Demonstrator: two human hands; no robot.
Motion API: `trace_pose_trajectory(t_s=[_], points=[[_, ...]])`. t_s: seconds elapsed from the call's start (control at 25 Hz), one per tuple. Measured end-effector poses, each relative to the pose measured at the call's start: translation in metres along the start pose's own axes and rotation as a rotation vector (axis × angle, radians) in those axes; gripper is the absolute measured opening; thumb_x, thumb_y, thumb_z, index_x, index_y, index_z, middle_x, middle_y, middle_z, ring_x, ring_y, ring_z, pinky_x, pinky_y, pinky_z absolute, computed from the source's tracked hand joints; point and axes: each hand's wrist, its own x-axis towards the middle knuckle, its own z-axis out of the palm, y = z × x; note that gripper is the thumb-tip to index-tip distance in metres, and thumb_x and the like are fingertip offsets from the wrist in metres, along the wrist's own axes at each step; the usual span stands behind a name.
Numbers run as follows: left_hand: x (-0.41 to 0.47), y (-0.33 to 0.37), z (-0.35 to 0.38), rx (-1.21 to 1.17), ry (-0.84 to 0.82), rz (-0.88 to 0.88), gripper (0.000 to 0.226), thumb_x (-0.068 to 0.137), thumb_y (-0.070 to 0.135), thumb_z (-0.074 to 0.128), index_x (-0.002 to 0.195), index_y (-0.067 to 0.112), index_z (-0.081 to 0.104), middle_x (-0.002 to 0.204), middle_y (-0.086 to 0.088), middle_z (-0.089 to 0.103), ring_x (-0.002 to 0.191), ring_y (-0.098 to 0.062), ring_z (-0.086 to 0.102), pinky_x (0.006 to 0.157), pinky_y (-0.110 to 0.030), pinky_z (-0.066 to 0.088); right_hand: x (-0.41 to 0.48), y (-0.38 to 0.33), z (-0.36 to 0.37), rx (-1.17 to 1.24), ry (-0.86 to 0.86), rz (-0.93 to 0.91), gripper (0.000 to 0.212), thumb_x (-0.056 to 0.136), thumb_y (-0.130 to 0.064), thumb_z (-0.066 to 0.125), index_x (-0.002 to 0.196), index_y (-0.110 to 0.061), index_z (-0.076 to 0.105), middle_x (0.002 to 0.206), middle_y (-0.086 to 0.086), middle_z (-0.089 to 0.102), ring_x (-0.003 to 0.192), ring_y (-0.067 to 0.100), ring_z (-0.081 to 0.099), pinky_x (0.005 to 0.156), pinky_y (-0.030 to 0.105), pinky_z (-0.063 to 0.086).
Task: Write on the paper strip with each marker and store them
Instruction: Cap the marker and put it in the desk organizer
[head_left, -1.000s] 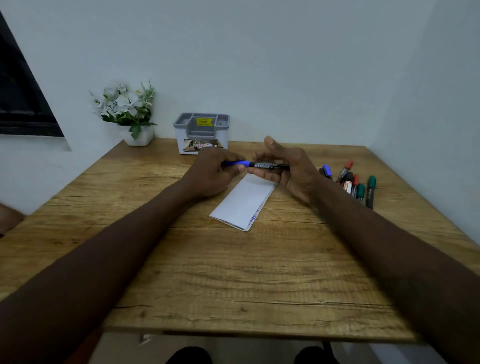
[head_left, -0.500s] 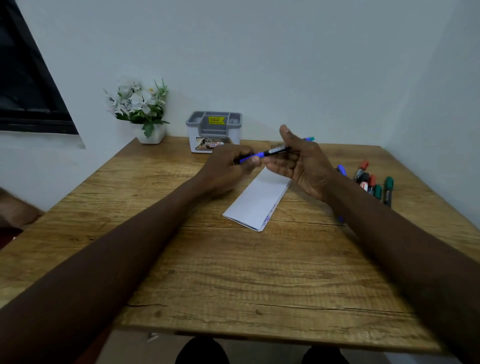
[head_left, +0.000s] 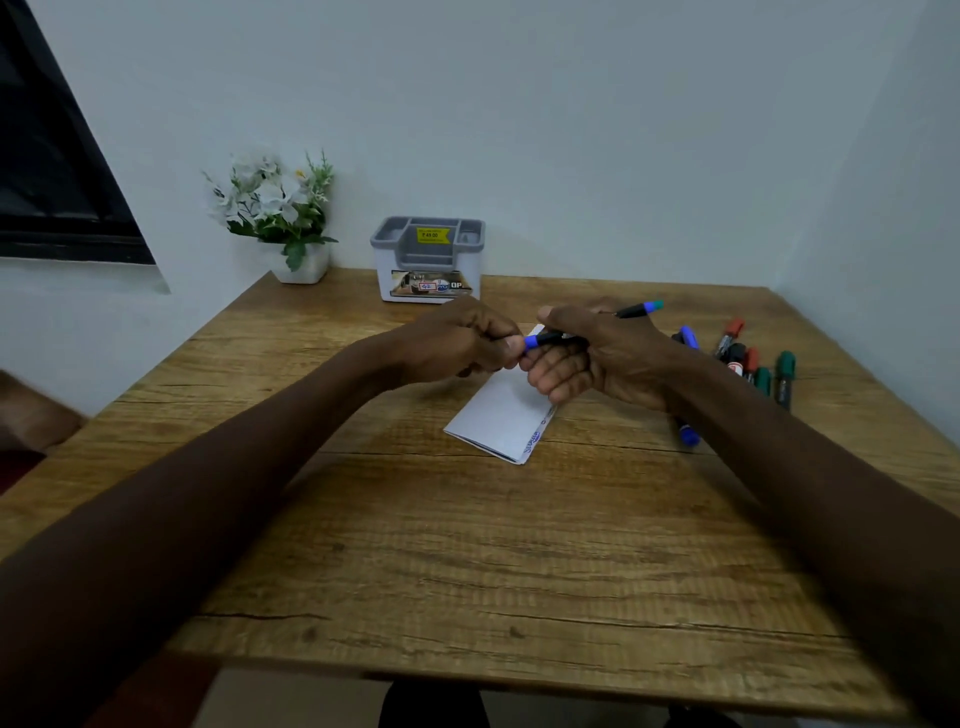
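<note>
a wooden desk (head_left: 519, 545) fills the near view, bare at its near edge. further in lies the folded paper strip (head_left: 501, 415), blue writing along its right edge. above it both hands meet — the left hand (head_left: 457, 340) has its fingers clenched around the blue end of a marker (head_left: 545, 339), and the right hand (head_left: 597, 353) grips that marker's black barrel, whose far end pokes out past the hand. right of the hands a blue marker (head_left: 688, 434) lies partly under the forearm, near a cluster of red, black and green markers (head_left: 753, 358). at the far edge stand a grey organizer (head_left: 428, 260) and — to its left — a potted white flower (head_left: 283, 218).
</note>
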Motion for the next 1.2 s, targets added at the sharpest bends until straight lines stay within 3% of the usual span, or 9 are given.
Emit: trace_pose_trajectory(t_s=[0.08,0.2,0.32,0.52,0.76,0.92,0.96,1.08,1.2], points=[[-0.008,-0.007,-0.002,-0.058,-0.048,-0.07,0.03,0.102,0.024,0.047,0.076,0.011,0.056,0.064,0.003,0.049,0.054,-0.007,0.039,0.052,-0.019,0.035,0.002,0.001,0.005,0.014,-0.043,0.008,0.048,0.102,-0.032,0.05,0.088,0.006,0.075,0.077,0.022,0.075,0.061,0.024,0.074,0.055,0.028,0.06],[-0.006,-0.012,0.004,0.0,-0.012,-0.057,0.037,0.102,0.038,0.041,0.079,0.013,0.056,0.067,0.008,0.057,0.06,-0.006,0.048,0.061,-0.022,0.041,0.006,0.004,0.009,0.012,0.126,-0.075,0.043,0.097,-0.029,0.057,0.08,0.005,0.075,0.068,0.019,0.073,0.052,0.023,0.071,0.048,0.028,0.057],[-0.005,-0.02,-0.001,0.22,0.034,-0.001,0.035,0.089,0.045,0.06,0.088,0.01,0.065,0.077,-0.002,0.062,0.072,-0.013,0.055,0.07,-0.031,0.042,0.004,0.006,-0.003,0.069,0.239,-0.128,0.039,0.094,-0.031,0.063,0.087,0.006,0.075,0.066,0.014,0.071,0.053,0.019,0.069,0.049,0.027,0.057],[-0.013,-0.029,-0.012,0.308,-0.034,0.023,0.034,0.085,0.037,0.077,0.118,0.036,0.067,0.101,0.012,0.062,0.091,-0.001,0.054,0.073,-0.014,0.037,0.006,0.014,-0.004,0.114,0.374,-0.076,0.039,0.092,-0.029,0.07,0.103,0.008,0.072,0.089,0.019,0.075,0.071,0.021,0.074,0.063,0.029,0.06],[-0.009,-0.029,0.006,0.392,0.121,-0.074,0.046,0.07,0.065,0.079,0.1,0.036,0.058,0.095,0.013,0.059,0.087,-0.007,0.054,0.069,-0.023,0.038,0.0,0.022,0.012,0.045,0.281,-0.125,0.019,0.083,-0.007,0.076,0.098,0.003,0.072,0.089,0.017,0.077,0.077,0.023,0.074,0.069,0.031,0.063],[-0.014,-0.027,-0.002,0.257,0.071,-0.021,0.022,0.08,0.049,0.081,0.091,0.05,0.062,0.088,0.024,0.064,0.08,0.0,0.055,0.071,-0.019,0.039,-0.003,0.023,0.02,-0.191,0.194,-0.257,0.009,0.084,0.0,0.07,0.088,0.007,0.07,0.074,0.019,0.074,0.057,0.023,0.071,0.055,0.03,0.06],[-0.014,-0.029,-0.005,0.244,0.044,-0.053,0.03,0.078,0.052,0.081,0.102,0.044,0.064,0.099,0.023,0.065,0.086,0.0,0.055,0.078,-0.023,0.041,-0.004,0.022,0.022,-0.227,0.148,-0.273,0.007,0.085,0.0,0.069,0.087,0.007,0.069,0.072,0.017,0.073,0.054,0.022,0.07,0.053,0.03,0.059],[-0.012,-0.033,-0.01,0.375,-0.034,-0.187,0.097,0.065,0.066,0.072,0.146,0.019,0.045,0.144,0.004,0.05,0.126,-0.014,0.047,0.106,-0.031,0.035,-0.006,0.021,0.025,-0.341,0.063,-0.297,0.006,0.086,0.0,0.069,0.087,0.006,0.069,0.069,0.015,0.073,0.046,0.017,0.067,0.048,0.027,0.058],[-0.011,-0.031,-0.008,0.354,-0.056,-0.158,0.099,0.063,0.069,0.075,0.144,0.021,0.045,0.127,0.013,0.046,0.119,-0.01,0.045,0.102,-0.028,0.034,-0.008,0.022,0.025,-0.381,0.035,-0.335,0.006,0.086,0.002,0.068,0.085,0.007,0.07,0.067,0.015,0.072,0.042,0.016,0.063,0.043,0.024,0.053]])
